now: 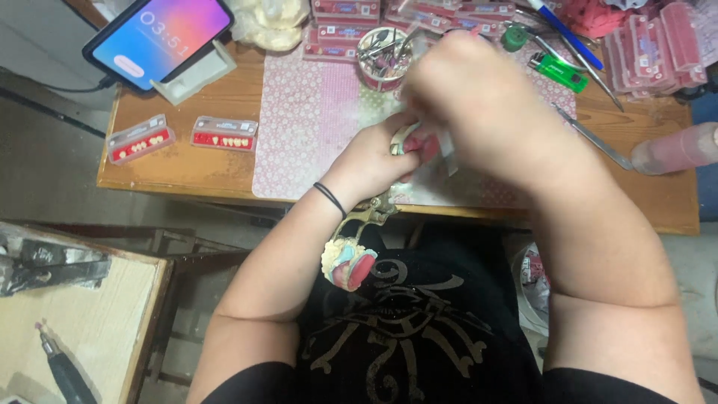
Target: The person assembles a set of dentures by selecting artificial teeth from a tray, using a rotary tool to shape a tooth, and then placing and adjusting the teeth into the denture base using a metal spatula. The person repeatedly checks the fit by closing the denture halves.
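Note:
My left hand (370,161) grips a metal dental articulator (359,224) that hangs below the table edge, with a pink and white denture model (348,262) at its lower end. In that hand's fingers sits a pink and cream denture piece (415,142). My right hand (479,101) is blurred, pressed against that piece from the right; a pale flat tool (447,146) shows under its fingers. What exactly the right hand grips is hard to see.
A pink patterned mat (307,112) covers the wooden table (179,161). Two tooth strips (179,136), a propped phone (158,34), a tool cup (381,56), stacked pink boxes (658,45), a green lighter (559,71), a metal spatula (594,136) and a pink bottle (677,148) lie around. A side bench (75,314) stands at left.

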